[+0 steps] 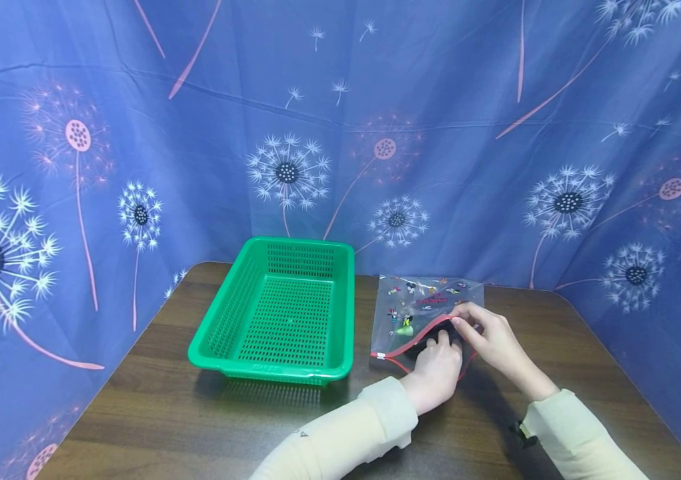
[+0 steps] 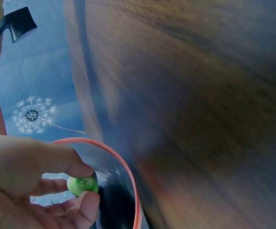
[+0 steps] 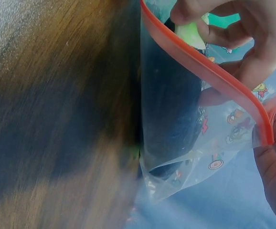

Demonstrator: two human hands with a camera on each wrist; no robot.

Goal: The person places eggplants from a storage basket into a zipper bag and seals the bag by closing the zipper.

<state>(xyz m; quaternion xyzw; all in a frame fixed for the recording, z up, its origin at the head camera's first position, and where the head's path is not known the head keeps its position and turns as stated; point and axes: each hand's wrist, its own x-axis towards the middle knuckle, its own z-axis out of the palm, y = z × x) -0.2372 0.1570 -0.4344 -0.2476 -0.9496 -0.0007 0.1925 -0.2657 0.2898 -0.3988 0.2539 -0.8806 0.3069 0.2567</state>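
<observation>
A clear zip bag (image 1: 385,310) with a red zip edge and cartoon prints lies on the table, its mouth parted. My left hand (image 1: 439,367) reaches into the mouth. Its thumb and fingers pinch the green stem end (image 2: 83,185) of a long dark eggplant (image 3: 171,105), whose body lies inside the bag. With thumb and fingertips my right hand (image 1: 487,337) grips the red edge at the right side of the opening. A pale green piece (image 1: 404,330) shows through the bag near the white slider (image 1: 381,356).
A green plastic basket (image 1: 196,350) with slotted walls stands on the brown wooden table (image 1: 154,407), left of the bag. Blue cloth (image 1: 208,167) printed with dandelions hangs behind and at both sides. A black device (image 1: 523,435) sits at the right wrist.
</observation>
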